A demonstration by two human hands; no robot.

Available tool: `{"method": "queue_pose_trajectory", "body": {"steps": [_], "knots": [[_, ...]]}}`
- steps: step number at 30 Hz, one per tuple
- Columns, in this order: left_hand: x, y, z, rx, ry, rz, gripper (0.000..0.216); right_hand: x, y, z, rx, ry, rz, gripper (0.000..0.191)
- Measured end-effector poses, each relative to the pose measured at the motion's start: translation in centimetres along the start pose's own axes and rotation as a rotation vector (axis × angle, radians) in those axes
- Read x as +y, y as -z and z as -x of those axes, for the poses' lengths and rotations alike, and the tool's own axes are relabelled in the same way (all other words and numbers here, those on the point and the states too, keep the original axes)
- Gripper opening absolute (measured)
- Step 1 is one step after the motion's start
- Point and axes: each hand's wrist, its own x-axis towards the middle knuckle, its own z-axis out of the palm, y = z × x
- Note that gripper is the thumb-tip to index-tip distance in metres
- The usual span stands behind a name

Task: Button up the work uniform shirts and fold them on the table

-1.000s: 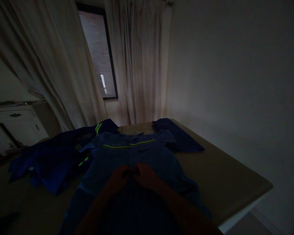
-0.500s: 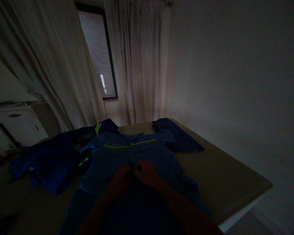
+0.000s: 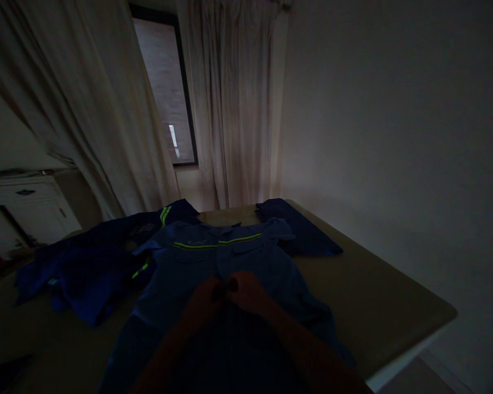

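A blue work shirt [image 3: 193,268] with yellow-green stripes across the chest lies spread front side up before me, its collar at the far end. Over the middle of its front, my left hand [image 3: 207,295] is closed, fingers pinching the cloth at the front opening. Right beside it, my right hand [image 3: 246,290] is closed on the same front edge, the two hands nearly touching. In the dim light I cannot make out any button between the fingers. The lower part of the shirt is very dark and partly hidden by my forearms.
Crumpled dark blue clothing [image 3: 86,268] with yellow-green bands lies to the left. A folded dark blue garment [image 3: 299,227] rests at the back right of the table [image 3: 378,295]. Behind stand curtains [image 3: 238,109], a window [image 3: 164,82] and a white cabinet [image 3: 36,208]; a wall borders the right.
Both hands have shifted very slightly at the shirt's front opening, the right one a touch nearer me. The shirt and the other clothing lie as before.
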Motion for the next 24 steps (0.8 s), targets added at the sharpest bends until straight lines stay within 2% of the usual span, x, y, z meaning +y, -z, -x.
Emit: {"method": "queue_pose_trajectory", "body": {"steps": [5,9,17,20,24], "knots": [[0.58,0.81,0.12,0.050,-0.040,0.002,0.010,-0.28,0.03,0.18,0.037,-0.036,0.064,0.019],[0.25,0.76,0.16,0.018,-0.107,0.005,0.013,-0.44,0.12,0.26,0.033,-0.021,0.060,0.017],[0.29,0.36,0.22,0.003,-0.057,0.021,0.017,-0.06,0.27,-0.28,0.079,0.006,-0.078,0.017],[0.47,0.61,0.11,0.025,-0.054,0.040,0.016,-0.09,0.52,-0.34,0.027,-0.043,-0.165,0.026],[0.58,0.76,-0.02,0.039,-0.009,0.074,0.010,0.37,0.35,-0.27,-0.006,0.028,-0.224,0.020]]}}
